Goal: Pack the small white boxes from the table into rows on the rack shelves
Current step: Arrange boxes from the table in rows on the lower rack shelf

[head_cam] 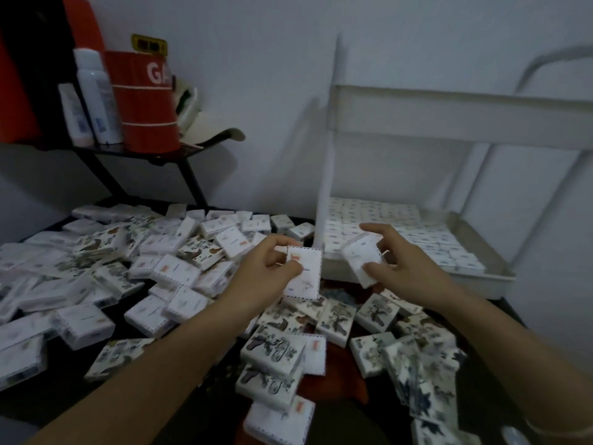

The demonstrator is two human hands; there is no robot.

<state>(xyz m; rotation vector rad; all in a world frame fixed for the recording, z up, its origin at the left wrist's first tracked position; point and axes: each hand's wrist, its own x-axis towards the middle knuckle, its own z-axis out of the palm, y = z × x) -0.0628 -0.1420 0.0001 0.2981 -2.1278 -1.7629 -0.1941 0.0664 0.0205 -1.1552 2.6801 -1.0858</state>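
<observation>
Down at six o'clock, nearest us, printed boxes (272,351) lie stacked and overlapping on the dark table (179,358), patterned faces up. Just above them both forearms reach in. The left hand (266,268) is curled around one small white box (303,273), thumb across its face and fingers behind, holding it upright at centre. Beside it at one o'clock, the right hand (401,261) pinches a second white box (362,263), tilted, thumb beneath and fingers arched loosely over the top. Out at nine and ten o'clock sprawls the loose heap of boxes (128,268), scattered at every angle. At two o'clock the white rack (417,123) stands, its lower shelf (487,277) already lined with tidy rows of boxes (385,229). Far off at eleven o'clock, a red container (144,101) and white bottles (96,97) crowd a black stand (144,155).
</observation>
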